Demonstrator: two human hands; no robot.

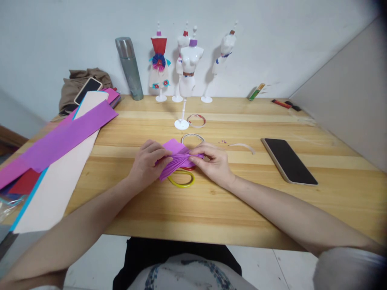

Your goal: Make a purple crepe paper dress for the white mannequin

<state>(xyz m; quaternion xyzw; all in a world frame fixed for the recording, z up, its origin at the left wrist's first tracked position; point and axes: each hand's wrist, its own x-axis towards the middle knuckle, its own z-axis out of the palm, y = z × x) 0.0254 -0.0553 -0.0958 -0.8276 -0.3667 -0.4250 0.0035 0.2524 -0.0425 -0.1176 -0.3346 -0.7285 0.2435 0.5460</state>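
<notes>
A purple sheet [177, 146], gathered into narrow pleats, is held between both hands above the middle of the wooden table. My left hand [149, 162] pinches its left part between thumb and fingers. At the right end, my right hand [213, 163] pinches the bunched folds. Beneath the sheet, yellow scissor handles [183, 185] show, with a bit of red beside them; the blades are hidden. A roll of clear tape [192, 134] lies just behind the sheet.
White mannequin stands [181, 124] rise at the back beside a steel flask [130, 68]. A phone [289, 161] lies at the right. Long purple strips [69, 135] and white sheets cover the left side. Another tape roll [197, 121] lies near the front mannequin.
</notes>
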